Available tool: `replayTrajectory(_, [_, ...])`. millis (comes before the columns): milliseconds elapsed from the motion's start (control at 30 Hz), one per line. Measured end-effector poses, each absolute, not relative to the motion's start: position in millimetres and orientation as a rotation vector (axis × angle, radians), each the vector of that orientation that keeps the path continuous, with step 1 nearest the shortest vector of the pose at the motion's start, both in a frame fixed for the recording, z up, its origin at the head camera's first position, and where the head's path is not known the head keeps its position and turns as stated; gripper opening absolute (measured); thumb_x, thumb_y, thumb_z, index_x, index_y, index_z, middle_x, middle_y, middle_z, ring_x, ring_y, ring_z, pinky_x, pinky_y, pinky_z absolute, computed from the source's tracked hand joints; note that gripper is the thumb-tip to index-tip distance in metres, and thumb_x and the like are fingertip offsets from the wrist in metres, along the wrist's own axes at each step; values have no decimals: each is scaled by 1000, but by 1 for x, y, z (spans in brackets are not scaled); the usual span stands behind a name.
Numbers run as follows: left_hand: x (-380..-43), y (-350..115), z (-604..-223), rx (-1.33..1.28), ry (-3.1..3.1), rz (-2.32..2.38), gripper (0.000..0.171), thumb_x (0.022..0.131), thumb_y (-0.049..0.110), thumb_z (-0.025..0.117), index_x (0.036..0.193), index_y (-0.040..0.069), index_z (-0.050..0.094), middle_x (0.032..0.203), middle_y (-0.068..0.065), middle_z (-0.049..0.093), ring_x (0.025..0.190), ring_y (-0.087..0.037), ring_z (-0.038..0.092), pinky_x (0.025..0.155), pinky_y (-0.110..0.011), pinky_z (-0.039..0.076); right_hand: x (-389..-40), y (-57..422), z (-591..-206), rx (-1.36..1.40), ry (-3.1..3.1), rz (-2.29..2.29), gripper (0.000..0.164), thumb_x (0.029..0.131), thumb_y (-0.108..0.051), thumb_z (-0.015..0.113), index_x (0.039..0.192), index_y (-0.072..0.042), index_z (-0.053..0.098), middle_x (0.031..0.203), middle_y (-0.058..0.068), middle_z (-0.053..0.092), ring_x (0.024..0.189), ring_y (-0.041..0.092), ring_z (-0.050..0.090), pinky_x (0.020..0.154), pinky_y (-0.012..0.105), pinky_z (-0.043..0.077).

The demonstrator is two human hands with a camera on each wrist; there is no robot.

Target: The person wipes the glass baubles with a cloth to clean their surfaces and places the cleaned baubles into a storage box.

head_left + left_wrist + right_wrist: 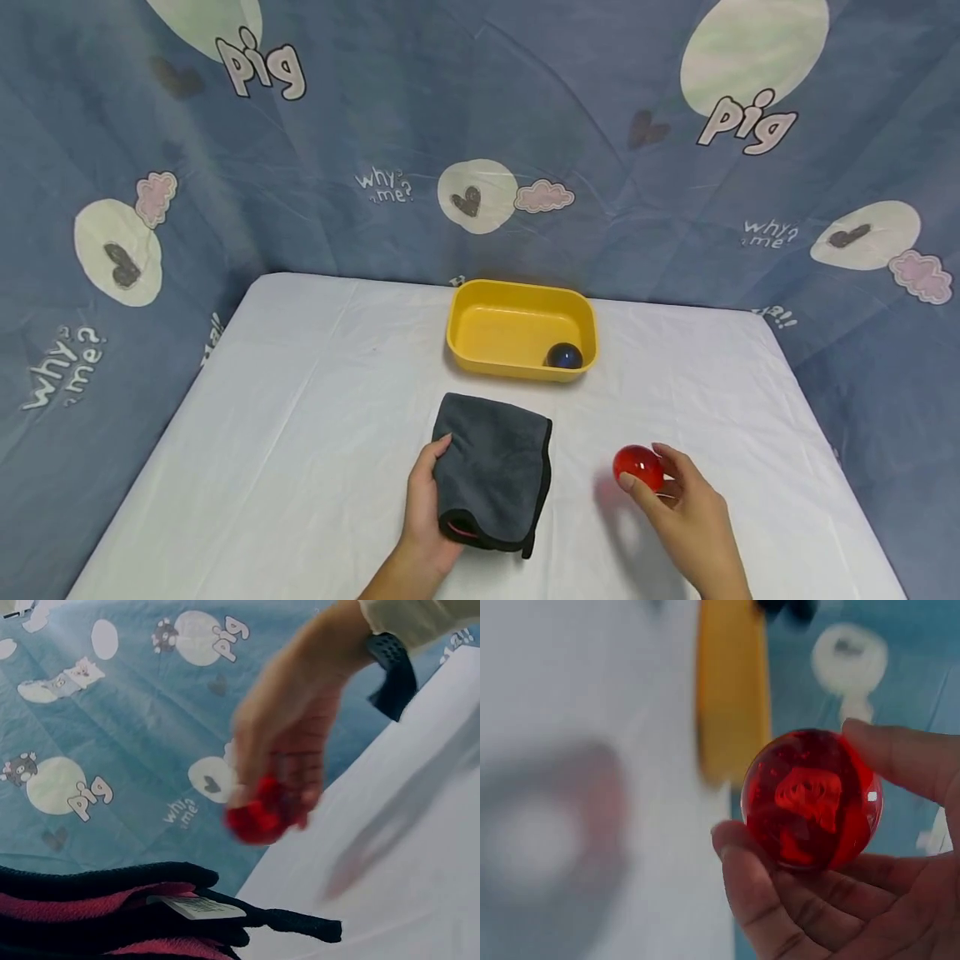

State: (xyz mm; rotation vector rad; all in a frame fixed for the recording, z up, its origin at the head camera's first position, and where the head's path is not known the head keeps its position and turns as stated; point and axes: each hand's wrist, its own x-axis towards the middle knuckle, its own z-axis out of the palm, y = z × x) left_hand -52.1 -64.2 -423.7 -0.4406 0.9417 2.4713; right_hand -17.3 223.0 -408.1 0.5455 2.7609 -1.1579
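Cloth (pixel 492 471), long axis fwd, in L fingers (pixel 432 457)

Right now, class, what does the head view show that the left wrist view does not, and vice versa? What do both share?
Only the head view: the yellow tray, the dark ball inside it, and the left hand holding the cloth.
Only the left wrist view: a white label, dark wristband and pale sleeve.
Both: the cloth, the right hand holding the red ball, white table and patterned backdrop.
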Motion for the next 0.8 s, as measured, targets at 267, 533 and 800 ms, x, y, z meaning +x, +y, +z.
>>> replayTrajectory(267, [-50, -62, -425, -429, 927, 2457, 56, 108, 48, 40, 154, 17, 34, 130, 2, 57, 117, -15, 57, 102, -33, 46, -31, 154, -380, 168, 2760, -1482, 57, 86, -32, 90, 132, -13, 62, 117, 0, 71, 95, 13, 68, 79, 26, 58])
replayTrajectory(533, [-47, -61, -424, -340, 890, 2443, 64, 110, 51, 33, 160, 12, 29, 140, -1, 57, 125, -14, 57, 107, -33, 45, -36, 107, -379, -391, 3001, -1202, 59, 85, -32, 91, 135, -13, 64, 115, -8, 69, 96, 5, 65, 81, 31, 59])
replayTrajectory(800, [-51, -61, -424, -348, 879, 2458, 72, 107, 66, 33, 161, 18, 33, 148, 2, 52, 132, -13, 51, 110, -32, 42, -32, 89, -385, -575, 3121, -756, 74, 88, -40, 86, 150, -16, 56, 142, 5, 55, 114, 21, 63, 95, 43, 56])
